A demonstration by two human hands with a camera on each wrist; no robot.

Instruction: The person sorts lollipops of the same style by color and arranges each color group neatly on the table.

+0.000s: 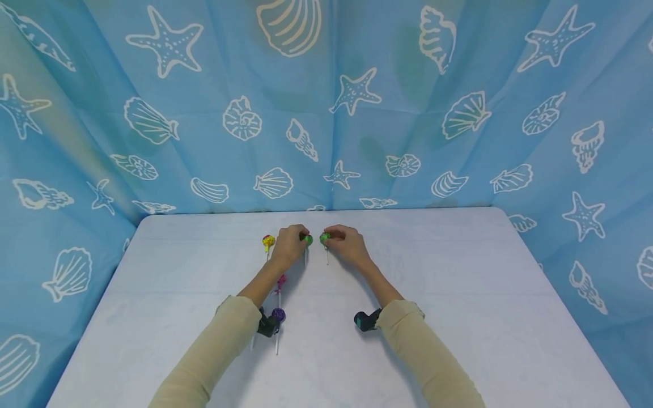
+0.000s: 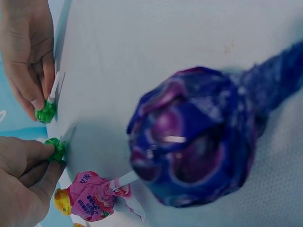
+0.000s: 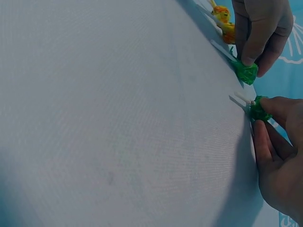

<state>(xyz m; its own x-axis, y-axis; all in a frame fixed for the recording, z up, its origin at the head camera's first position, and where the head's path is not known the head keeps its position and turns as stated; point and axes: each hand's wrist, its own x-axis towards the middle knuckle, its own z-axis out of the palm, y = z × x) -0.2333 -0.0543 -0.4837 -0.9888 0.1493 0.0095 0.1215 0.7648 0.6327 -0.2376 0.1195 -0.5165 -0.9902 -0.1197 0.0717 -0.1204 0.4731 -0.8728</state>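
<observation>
Near the table's far edge, my left hand [image 1: 289, 245] pinches a green-wrapped lollipop [image 1: 308, 240] by its head, the white stick pointing back toward me. A short gap to its right, my right hand [image 1: 348, 245] holds a second green lollipop [image 1: 325, 238] between thumb and fingers, stick also toward me. The right wrist view shows both green heads, the left one [image 3: 246, 73] above the right one [image 3: 260, 109]. Just left of my left hand lies a yellow lollipop [image 1: 268, 241], partly covered by the forearm.
Beside my left forearm lie a pink lollipop [image 1: 281, 279] and a purple one [image 1: 278, 315], which looms large in the left wrist view. Another white stick [image 1: 252, 342] pokes out by the left sleeve. A blue seashell-print curtain [image 1: 326, 130] hangs behind the white table [image 1: 484, 294].
</observation>
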